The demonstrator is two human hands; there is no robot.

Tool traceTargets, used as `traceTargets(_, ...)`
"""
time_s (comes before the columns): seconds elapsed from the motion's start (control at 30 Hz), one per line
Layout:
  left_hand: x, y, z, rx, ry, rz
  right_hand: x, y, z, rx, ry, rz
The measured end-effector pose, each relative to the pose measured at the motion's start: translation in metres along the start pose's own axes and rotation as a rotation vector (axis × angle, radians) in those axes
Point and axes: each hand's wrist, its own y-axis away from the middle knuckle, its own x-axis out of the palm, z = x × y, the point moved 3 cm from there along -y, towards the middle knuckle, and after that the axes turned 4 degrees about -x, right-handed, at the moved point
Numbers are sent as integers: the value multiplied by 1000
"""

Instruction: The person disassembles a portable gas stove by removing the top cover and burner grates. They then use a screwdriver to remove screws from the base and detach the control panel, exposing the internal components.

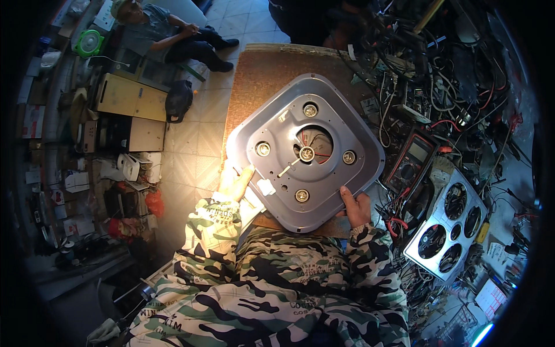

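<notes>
A grey, square metal base plate with rounded corners [272, 127] lies tilted like a diamond over the brown wooden tabletop [254, 72]. Several round, brass-coloured fittings sit in it, and red and dark wires [319, 140] show through its large central hole. My left hand [236, 184] grips the plate's lower left edge, lit by a bright glow. A small white piece [266, 187] is on the plate close by. My right hand [354, 207] holds the lower right edge, thumb on top and fingers curled partly out of sight beneath.
Right of the tabletop are a multimeter [411, 159], red-handled pliers [397, 225], tangled cables [439, 81] and a silver panel with round holes [426, 261]. A person [159, 34] sits far left; another in dark clothes stands beyond the tabletop. Crowded shelves line the left.
</notes>
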Motion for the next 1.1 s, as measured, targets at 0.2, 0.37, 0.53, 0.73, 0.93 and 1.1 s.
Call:
traceTargets(0.2,-6,-10,20,-49,-189,-55,-3,-5,-35,-74,-54,-104)
traceTargets(0.37,-7,-1,1,-14,-98,13,3,23,-45,-129,64,-313)
traceTargets(0.53,1,-3,-2,34,48,71,8,50,-45,-71,-31,-240)
traceTargets(0.73,6,-9,-11,10,-23,78,8,54,-42,-14,-68,-182)
traceTargets(0.93,36,28,-80,710,-729,-532,5,49,-52,-65,-57,-184)
traceTargets(1.1,80,38,-81,679,-695,-10,6,53,-42,-15,2,-157)
